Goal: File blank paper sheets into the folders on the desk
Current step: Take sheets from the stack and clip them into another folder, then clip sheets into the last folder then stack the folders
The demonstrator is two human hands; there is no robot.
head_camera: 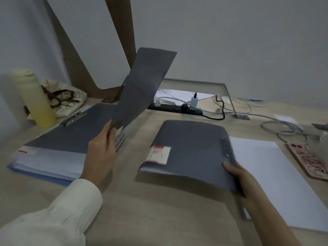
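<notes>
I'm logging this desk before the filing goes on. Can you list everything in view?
open folder: one, grey, left, cover raised
blue folder: one, blue, under the open folder, white sheets between
closed folder: one, grey, centre
paper sheets: stack, white, right of closed folder
phone: one, pink patterned case, far right
bottle: one, pale yellow, far left
cloth bag: one, cream, beside bottle
power strip: one, black, rear
cables: several, grey and black, rear right
desk: one, light wood, beneath everything
left hand: one, pinches the raised cover
right hand: one, grips closed folder's right edge
</notes>
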